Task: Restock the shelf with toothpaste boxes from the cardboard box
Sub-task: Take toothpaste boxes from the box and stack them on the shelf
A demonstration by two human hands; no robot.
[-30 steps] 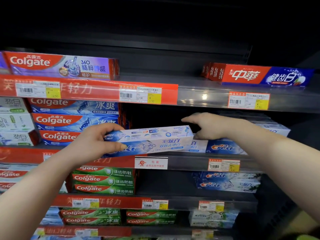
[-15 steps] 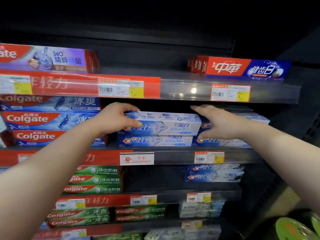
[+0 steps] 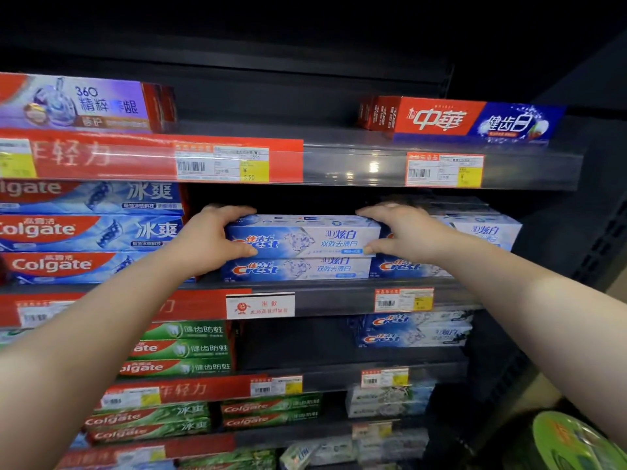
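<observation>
Two hands work one box in the single head view; the left hand (image 3: 210,242) clasps the left end of the top Crest box (image 3: 305,237), fingers laid over its upper face and thumb pressed against the lower front edge; the right hand (image 3: 403,232) pinches the right end in the same way, fingers over the top, thumb at the front bottom corner; neither is spread flat, both are closed about the carton; that carton lies lengthwise, label forward, stacked squarely on a lower Crest box (image 3: 295,269), which rests on the shelf (image 3: 339,296) second from the top of those in sight; just beside the pair to the right sits another Crest stack (image 3: 481,232), partly hidden behind the right wrist, and to the left a column of Colgate boxes (image 3: 84,228) stands close against the left hand; below the stack the shelf lip carries a white tag (image 3: 260,305) and a price label (image 3: 403,299); the cardboard box that feeds the job is out of sight, though a green round object (image 3: 573,442) shows at the lower right corner and I cannot tell what it is; judged from this, the step in hand is seating and squaring a box in its slot, the placing nearly finished; the next move calls for letting go with both hands without dragging the carton forward, then turning down to the supply for another
</observation>
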